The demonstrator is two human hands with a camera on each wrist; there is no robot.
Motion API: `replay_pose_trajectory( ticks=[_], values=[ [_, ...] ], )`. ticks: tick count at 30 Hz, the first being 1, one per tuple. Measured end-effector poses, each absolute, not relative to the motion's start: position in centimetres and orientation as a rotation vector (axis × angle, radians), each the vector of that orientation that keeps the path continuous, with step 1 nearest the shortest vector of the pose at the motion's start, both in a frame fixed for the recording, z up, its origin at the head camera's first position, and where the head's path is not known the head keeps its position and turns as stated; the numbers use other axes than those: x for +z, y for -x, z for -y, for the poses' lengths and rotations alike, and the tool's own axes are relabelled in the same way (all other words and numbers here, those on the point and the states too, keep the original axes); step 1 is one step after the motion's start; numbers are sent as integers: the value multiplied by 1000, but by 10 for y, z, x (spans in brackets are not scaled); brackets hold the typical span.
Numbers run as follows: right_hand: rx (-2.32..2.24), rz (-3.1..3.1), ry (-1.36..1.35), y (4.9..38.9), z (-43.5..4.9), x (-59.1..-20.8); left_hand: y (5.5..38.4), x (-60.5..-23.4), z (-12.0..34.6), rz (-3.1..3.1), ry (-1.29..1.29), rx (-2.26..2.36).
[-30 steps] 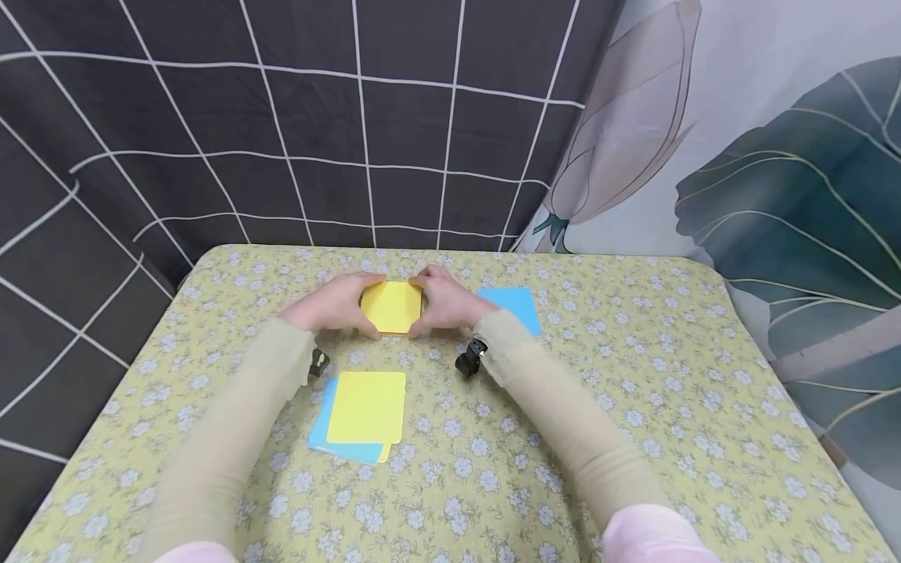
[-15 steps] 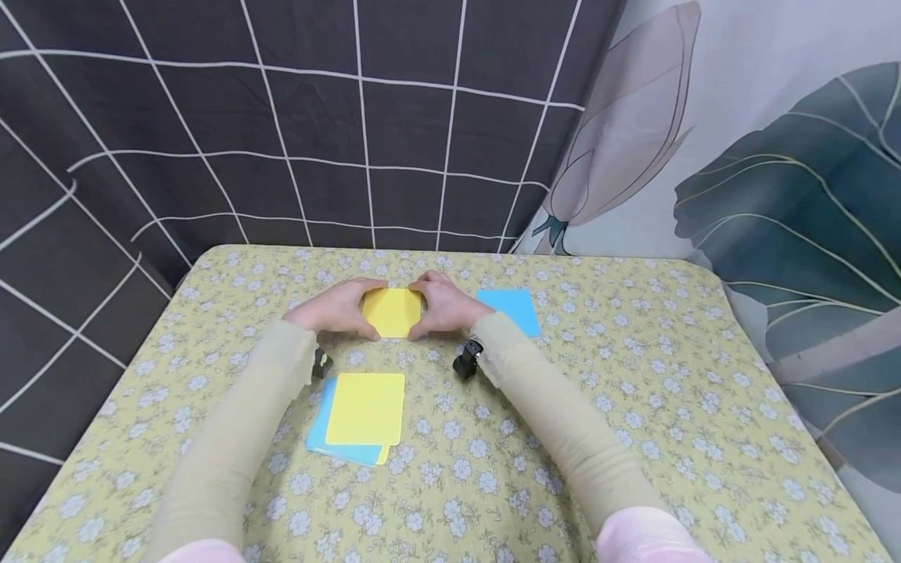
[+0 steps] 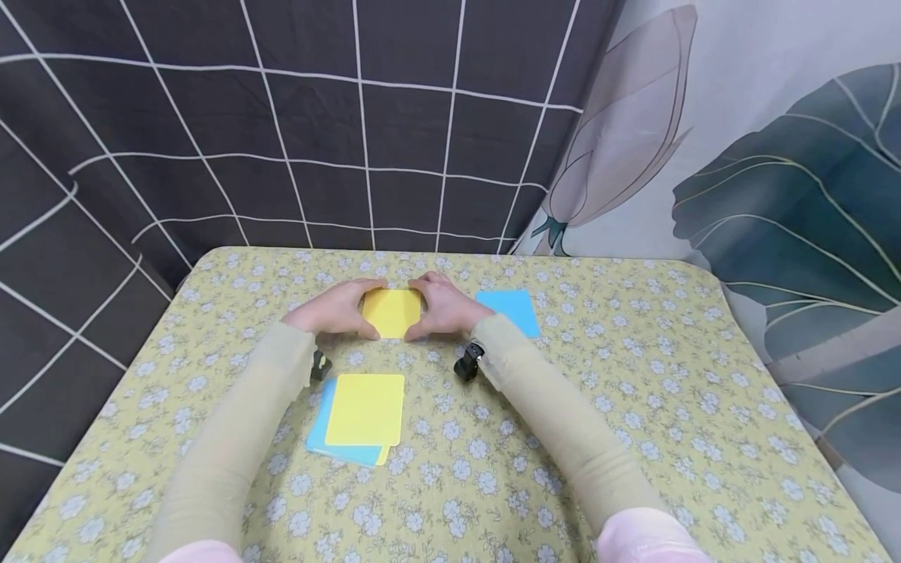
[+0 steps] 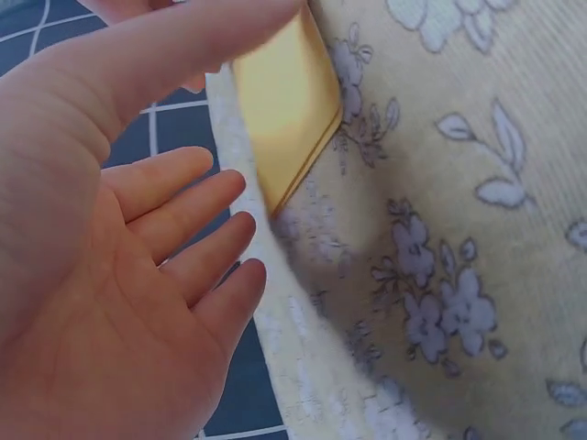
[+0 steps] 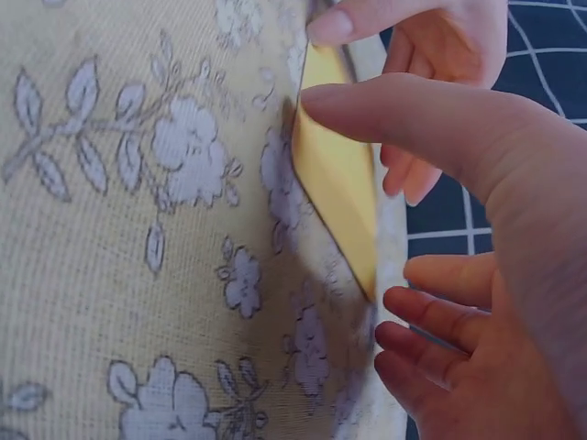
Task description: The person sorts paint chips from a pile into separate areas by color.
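A small stack of yellow square cards (image 3: 392, 313) lies toward the far side of the flowered table, two layered edges showing in the left wrist view. My left hand (image 3: 340, 307) holds its left side, thumb at the near corner and forefinger at the far one. On the opposite side, my right hand (image 3: 445, 306) grips it the same way, its thumb (image 5: 358, 110) at the near corner. The other fingers of both hands are spread loosely off the cards. Closer to me, a yellow card (image 3: 366, 409) lies over a blue card (image 3: 321, 426), with another yellow corner beneath.
A blue square card (image 3: 510, 310) lies just right of my right hand. The flowered tablecloth (image 3: 563, 485) covers the table, whose far edge runs along a dark gridded curtain (image 3: 281, 133). A leaf-patterned curtain (image 3: 795, 195) hangs at the right.
Both hands have brought the yellow stack slightly down and toward me; it now lies flat, with its side edges less visible. In the last half second almost nothing has moved.
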State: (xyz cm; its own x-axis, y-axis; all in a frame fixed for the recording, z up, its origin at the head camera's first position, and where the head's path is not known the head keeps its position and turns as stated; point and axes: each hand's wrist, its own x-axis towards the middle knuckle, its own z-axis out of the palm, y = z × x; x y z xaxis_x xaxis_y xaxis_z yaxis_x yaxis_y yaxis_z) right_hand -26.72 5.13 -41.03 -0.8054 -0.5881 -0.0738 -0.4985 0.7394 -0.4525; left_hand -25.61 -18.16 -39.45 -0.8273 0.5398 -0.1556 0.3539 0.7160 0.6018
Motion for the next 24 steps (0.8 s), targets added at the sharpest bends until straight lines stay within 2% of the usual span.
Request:
replay_pose_trajectory(
  ticks=[7,24],
  values=[
    [-692,-2754,910,252,-55,-394,236,-381,186,-2685,-686,778],
    [-601,-2682,1029,181,-60,-388,127,-389,211,-2732,-671,815]
  ],
)
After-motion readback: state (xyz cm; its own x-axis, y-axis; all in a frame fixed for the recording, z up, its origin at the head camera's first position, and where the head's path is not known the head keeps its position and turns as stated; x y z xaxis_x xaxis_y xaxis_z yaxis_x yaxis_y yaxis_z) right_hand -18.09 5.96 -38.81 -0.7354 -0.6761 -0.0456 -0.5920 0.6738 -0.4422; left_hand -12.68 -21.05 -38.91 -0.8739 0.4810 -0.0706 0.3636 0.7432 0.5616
